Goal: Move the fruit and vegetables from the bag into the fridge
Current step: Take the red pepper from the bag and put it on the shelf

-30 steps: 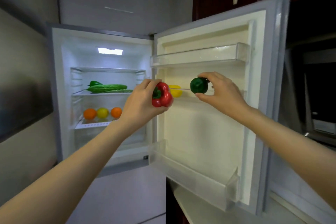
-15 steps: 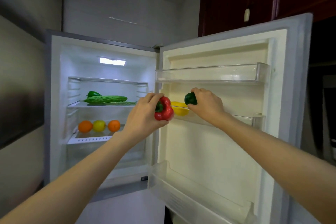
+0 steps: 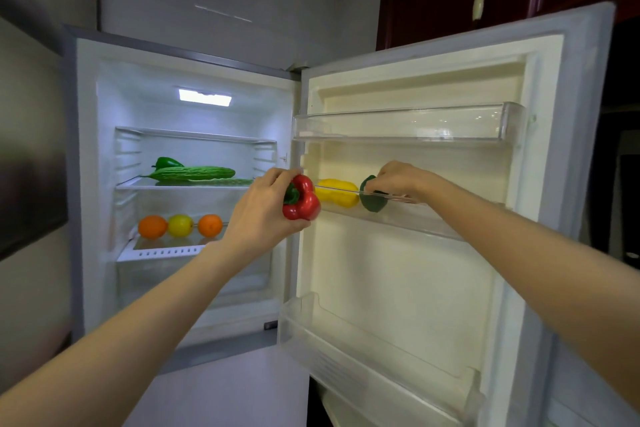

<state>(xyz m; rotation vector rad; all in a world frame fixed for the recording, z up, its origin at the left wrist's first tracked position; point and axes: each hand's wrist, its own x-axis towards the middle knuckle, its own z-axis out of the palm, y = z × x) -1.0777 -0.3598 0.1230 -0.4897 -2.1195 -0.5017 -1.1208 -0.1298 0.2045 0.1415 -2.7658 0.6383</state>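
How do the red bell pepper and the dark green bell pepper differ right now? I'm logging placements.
The red bell pepper is outside the door shelf, gripped in the left hand. The dark green bell pepper sits in the clear middle door shelf beside the yellow pepper, under the right hand. Both are glossy peppers.

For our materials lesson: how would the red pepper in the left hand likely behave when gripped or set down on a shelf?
The red pepper looks glossy, so it may be slightly slippery. It keeps its lobed shape inside the left hand, suggesting it is fairly stiff. Its rounded, bumpy body would probably rock or roll a little on a flat shelf rather than stand steady.
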